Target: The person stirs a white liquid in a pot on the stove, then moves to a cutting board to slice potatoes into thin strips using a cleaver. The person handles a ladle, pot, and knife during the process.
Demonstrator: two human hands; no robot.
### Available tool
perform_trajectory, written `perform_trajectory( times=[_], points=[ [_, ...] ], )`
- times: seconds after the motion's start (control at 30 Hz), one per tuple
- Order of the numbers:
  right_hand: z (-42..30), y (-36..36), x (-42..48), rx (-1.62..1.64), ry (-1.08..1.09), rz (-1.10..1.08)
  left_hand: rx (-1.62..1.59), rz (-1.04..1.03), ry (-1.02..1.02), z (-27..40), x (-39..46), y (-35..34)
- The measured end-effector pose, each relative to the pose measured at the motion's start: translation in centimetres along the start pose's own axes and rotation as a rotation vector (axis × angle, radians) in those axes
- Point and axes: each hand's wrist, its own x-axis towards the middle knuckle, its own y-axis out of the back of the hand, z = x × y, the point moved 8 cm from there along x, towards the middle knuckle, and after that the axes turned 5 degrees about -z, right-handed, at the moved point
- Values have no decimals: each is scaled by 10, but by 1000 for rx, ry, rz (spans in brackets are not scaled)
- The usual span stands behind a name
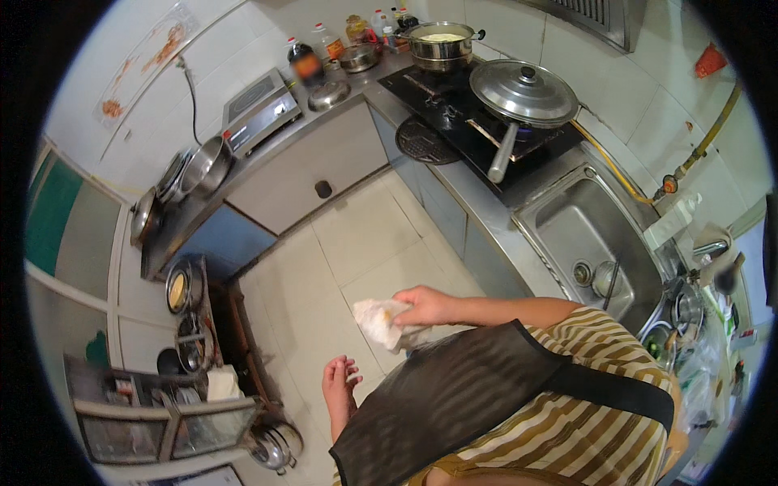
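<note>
My right hand (425, 307) grips a crumpled white cloth (380, 322) in front of the dark apron (450, 389). To the left of the apron, my left hand (340, 376) is empty, its fingers slightly curled and apart. Both hands are above the tiled floor (340, 255); neither touches the counter. Farther off, a lidded frying pan (524, 94) and a steel pot with pale contents (442, 45) stand on the black gas hob (437, 103). A blue flame shows beneath the frying pan.
A steel sink (571, 225) with a glass bowl (605, 279) lies to the right. Along the back counter are an induction cooker (261, 115), a steel basin (206, 165) and several bottles. Pans and a glass-door cabinet (124, 434) stand at left. The frying pan's handle (503, 155) overhangs the hob.
</note>
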Motion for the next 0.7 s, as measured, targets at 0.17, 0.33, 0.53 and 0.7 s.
perform_trajectory(
  times=[0.17, 0.33, 0.53, 0.7],
  points=[
    [-71, 102, 27, 102, 6, 389, 33, 30, 85, 37, 100, 39],
    [-152, 228, 9, 215, 279, 763, 78, -124, 38, 108, 207, -8],
    [-211, 373, -21, 218, 483, 1201, 103, -363, -2, 162, 312, -111],
    [-228, 530, -51, 190, 588, 1427, 151, -427, 4, 196, 387, -182]
  ],
)
